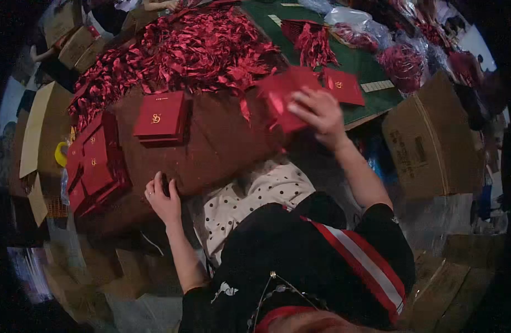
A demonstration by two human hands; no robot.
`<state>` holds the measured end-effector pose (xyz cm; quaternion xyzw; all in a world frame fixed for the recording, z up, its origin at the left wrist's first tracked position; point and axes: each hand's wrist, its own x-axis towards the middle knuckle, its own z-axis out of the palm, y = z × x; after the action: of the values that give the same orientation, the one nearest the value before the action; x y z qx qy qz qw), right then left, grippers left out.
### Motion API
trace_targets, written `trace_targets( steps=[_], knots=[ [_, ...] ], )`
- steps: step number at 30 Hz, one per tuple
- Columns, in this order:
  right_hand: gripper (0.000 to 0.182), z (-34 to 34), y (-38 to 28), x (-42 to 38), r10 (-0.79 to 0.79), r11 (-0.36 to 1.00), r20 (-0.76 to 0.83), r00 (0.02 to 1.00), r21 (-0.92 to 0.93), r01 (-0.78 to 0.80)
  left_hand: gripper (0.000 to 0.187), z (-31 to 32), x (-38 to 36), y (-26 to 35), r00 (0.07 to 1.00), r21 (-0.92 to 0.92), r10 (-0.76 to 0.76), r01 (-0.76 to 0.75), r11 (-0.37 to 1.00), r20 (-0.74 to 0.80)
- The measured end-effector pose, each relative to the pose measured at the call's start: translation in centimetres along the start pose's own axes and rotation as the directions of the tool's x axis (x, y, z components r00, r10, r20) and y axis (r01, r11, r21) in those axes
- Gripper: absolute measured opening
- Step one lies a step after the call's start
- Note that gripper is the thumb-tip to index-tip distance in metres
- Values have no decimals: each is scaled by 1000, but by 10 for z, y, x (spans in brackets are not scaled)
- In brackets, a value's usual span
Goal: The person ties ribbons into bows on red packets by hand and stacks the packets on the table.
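Observation:
My right hand (320,117) is at the right of the brown table (211,158), its fingers over a red gift bag (283,95) that looks flat and is smeared by motion. The thumb side is partly hidden, but the hand seems to grip the bag's near edge. My left hand (164,198) rests at the table's front edge with fingers apart; a small dark patch between them cannot be made out. Beyond it sits a neat stack of red pieces (160,115) with gold lettering. More red stacks (97,161) lean together at the table's left end.
A big heap of red ribbons (189,47) covers the table's far side. On the green surface (366,114) lie another red bag (344,86) and a ribboned bundle (315,47). Clear plastic bags (355,25) lie behind. Cardboard boxes (430,144) stand right and left.

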<state>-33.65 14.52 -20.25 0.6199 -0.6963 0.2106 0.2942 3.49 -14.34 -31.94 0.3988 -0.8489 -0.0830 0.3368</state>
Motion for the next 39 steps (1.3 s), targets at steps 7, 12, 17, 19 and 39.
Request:
trace_targets(
  steps=[7, 12, 17, 19, 39],
  knots=[
    [55, -1, 167, -86, 379, 925, 78, 922, -16, -379, 32, 0, 0, 4, 998, 41, 58, -58, 997, -13],
    [67, 6, 143, -85, 407, 913, 162, 899, -71, -401, 29, -5, 4, 3, 1000, 41, 13, -14, 999, 25],
    [44, 37, 65, -4, 18, 974, 149, 989, 222, -51, 16, -8, 35, 32, 998, -67, 52, -54, 996, -39],
    [56, 83, 37, 6, -167, 918, 268, 949, 394, 50, 20, -4, 55, 47, 970, -33, 204, -210, 977, -132],
    [18, 103, -87, 7, 205, 491, 385, 900, 755, -435, 38, 11, 19, 60, 764, -470, 525, -332, 818, 375]
  ],
)
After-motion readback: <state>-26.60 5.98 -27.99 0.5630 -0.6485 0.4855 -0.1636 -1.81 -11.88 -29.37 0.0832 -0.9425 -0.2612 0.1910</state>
